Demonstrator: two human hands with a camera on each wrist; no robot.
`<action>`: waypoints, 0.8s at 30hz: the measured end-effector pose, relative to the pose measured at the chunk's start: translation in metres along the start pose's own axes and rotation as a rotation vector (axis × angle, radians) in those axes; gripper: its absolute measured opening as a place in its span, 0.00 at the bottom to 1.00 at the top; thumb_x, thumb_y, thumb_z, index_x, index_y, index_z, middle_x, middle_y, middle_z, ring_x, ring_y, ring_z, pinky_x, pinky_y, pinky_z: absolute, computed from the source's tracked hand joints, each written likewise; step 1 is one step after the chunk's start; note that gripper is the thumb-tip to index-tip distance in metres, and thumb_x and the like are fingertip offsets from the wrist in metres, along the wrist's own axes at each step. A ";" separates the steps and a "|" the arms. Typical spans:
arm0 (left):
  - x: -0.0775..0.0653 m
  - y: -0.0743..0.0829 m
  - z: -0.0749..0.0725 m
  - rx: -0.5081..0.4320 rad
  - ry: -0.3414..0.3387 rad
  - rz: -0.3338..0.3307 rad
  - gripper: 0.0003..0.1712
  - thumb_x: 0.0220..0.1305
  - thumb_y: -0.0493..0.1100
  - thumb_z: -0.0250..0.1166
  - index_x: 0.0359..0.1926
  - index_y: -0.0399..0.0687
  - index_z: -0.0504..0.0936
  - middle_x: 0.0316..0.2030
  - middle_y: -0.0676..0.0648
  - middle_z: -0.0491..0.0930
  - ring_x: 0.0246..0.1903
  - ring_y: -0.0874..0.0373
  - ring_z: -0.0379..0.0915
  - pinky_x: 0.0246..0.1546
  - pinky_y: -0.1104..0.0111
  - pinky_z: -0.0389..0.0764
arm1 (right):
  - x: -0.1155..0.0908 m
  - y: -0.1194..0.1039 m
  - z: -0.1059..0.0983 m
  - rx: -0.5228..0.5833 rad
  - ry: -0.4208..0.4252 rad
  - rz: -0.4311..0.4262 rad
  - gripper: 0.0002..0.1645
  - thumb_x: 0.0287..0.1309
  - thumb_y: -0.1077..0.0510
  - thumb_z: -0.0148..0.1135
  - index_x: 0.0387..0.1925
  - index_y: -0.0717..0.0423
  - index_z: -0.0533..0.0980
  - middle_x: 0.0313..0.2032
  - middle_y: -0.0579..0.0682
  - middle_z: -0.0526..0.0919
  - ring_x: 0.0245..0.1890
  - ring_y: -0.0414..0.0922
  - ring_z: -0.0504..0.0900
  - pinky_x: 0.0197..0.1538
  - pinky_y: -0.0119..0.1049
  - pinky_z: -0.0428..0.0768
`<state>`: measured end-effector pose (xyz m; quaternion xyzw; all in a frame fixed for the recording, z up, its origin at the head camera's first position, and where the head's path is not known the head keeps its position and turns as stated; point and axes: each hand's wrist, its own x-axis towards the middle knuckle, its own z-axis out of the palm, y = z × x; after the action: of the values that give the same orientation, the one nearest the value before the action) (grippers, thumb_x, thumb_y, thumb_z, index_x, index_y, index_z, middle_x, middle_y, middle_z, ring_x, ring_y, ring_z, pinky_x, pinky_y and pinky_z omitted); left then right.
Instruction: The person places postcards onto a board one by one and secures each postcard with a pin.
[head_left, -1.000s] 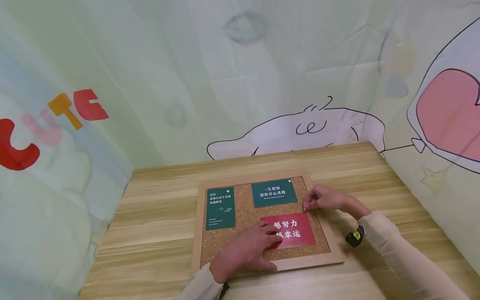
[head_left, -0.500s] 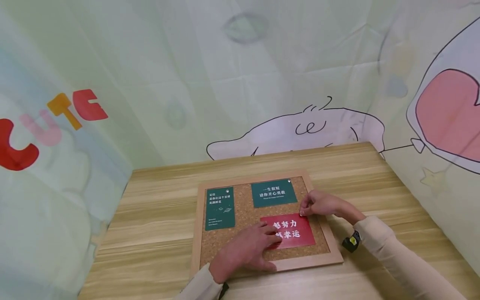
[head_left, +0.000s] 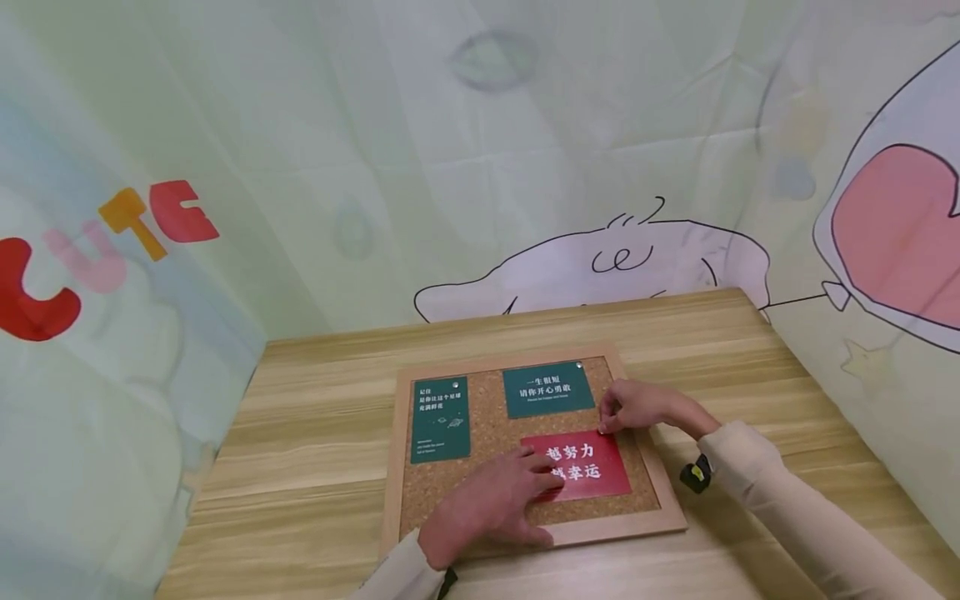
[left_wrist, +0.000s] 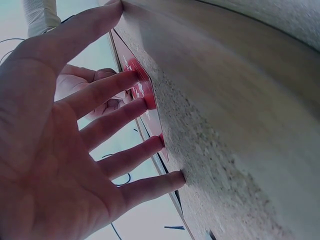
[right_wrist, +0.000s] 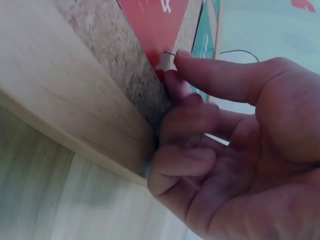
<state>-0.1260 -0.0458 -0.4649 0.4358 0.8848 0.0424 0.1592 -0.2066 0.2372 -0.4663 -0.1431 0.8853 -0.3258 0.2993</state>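
Observation:
A red card with white lettering lies on the lower right part of a wood-framed cork board. My left hand rests over the card's left side. Its fingers are straight and spread, as the left wrist view shows, with several fingertips touching the card. At the card's upper right corner, my right hand pinches a thin metal pushpin between thumb and forefinger. The pin's point meets the red card near its corner; its head is hidden by the fingertips. The other right fingers are curled.
Two green cards, a tall one at left and a wide one above the red card, are each held by a small pin. The board lies on a wood-grain table. A printed curtain hangs behind.
My right hand has moved slightly left and down, from beside the card onto its upper right corner, bringing the pushpin along. The left hand has stayed in place.

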 end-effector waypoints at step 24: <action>0.000 -0.002 -0.001 -0.016 -0.007 0.002 0.44 0.52 0.69 0.77 0.70 0.68 0.77 0.70 0.59 0.71 0.70 0.52 0.66 0.65 0.55 0.73 | 0.006 -0.017 -0.007 -0.142 -0.079 0.112 0.12 0.67 0.57 0.70 0.27 0.53 0.80 0.24 0.48 0.82 0.19 0.41 0.79 0.23 0.31 0.77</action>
<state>-0.1274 -0.0474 -0.4646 0.4357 0.8834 0.0482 0.1654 -0.2144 0.2250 -0.4534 -0.1270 0.9002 -0.2393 0.3408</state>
